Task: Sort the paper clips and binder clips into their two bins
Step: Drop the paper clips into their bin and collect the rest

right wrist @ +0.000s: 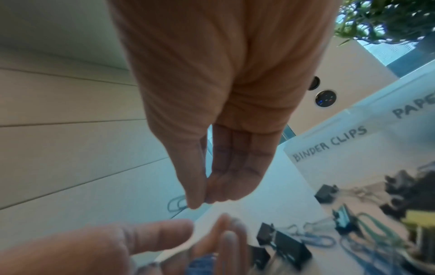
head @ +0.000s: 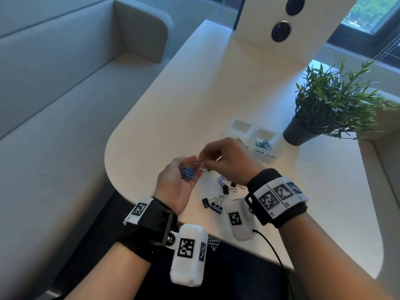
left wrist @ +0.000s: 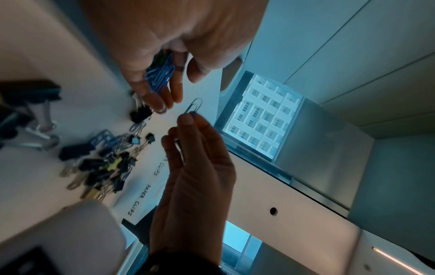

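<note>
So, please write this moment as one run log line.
left hand: cupping blue paper clips | right hand: pinching one paper clip | binder clips: on table

The paper clips (head: pixel 187 172) cupped in my left hand (head: pixel 175 187) are blue. The binder clips (head: pixel 213 205) are black with silver handles. Both bins (head: pixel 265 146) are white, lettered in black. My wristbands (head: pixel 278 198) carry black-and-white square codes.

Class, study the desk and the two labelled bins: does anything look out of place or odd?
Nothing is damaged. Binder clips lie loose on the table, unsorted. The left hand cups blue paper clips; the right hand pinches a single paper clip.
</note>
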Action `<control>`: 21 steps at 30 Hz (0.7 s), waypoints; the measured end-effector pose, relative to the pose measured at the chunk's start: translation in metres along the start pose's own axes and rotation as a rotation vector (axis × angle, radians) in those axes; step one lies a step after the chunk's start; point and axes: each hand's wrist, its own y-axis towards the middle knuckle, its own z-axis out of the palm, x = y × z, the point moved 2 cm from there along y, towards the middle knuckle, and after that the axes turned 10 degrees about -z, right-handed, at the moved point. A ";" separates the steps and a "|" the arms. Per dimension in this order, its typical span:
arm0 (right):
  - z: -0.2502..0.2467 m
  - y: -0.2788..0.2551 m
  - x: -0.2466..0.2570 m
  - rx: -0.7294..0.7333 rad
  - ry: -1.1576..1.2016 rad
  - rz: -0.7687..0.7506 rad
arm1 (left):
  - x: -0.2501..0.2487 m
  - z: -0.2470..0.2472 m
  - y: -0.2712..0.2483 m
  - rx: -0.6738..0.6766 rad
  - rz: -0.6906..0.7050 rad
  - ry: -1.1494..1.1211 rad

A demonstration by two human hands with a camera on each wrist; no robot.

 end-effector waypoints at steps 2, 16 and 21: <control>-0.005 -0.002 0.000 -0.005 0.004 0.008 | 0.008 0.006 0.000 0.039 -0.066 -0.009; 0.019 -0.035 -0.029 0.085 -0.384 0.238 | -0.005 -0.001 0.000 0.016 -0.083 -0.069; 0.018 -0.036 -0.032 0.065 -0.324 0.228 | 0.001 -0.001 0.002 0.007 -0.078 -0.039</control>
